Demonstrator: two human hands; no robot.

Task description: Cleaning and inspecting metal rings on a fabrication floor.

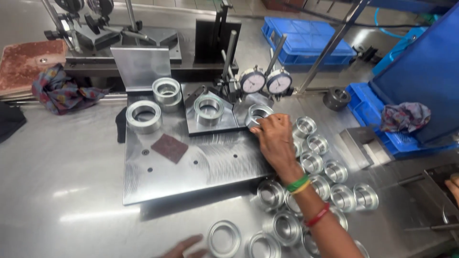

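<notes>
My right hand (276,139) reaches across the steel plate (191,167), and its fingertips grip a shiny metal ring (258,113) at the edge of the raised fixture block (224,125), just below two dial gauges (265,81). Another ring (208,107) sits in the fixture. Only the fingers of my left hand (184,246) show at the bottom edge, spread flat on the table beside a loose ring (224,237).
Several metal rings (330,177) cluster on the table to the right of the plate. Two larger rings (143,116) and a brown abrasive pad (169,147) lie on the plate. Blue crates (306,40), cloth rags (62,91) and another person's hand (452,184) are around.
</notes>
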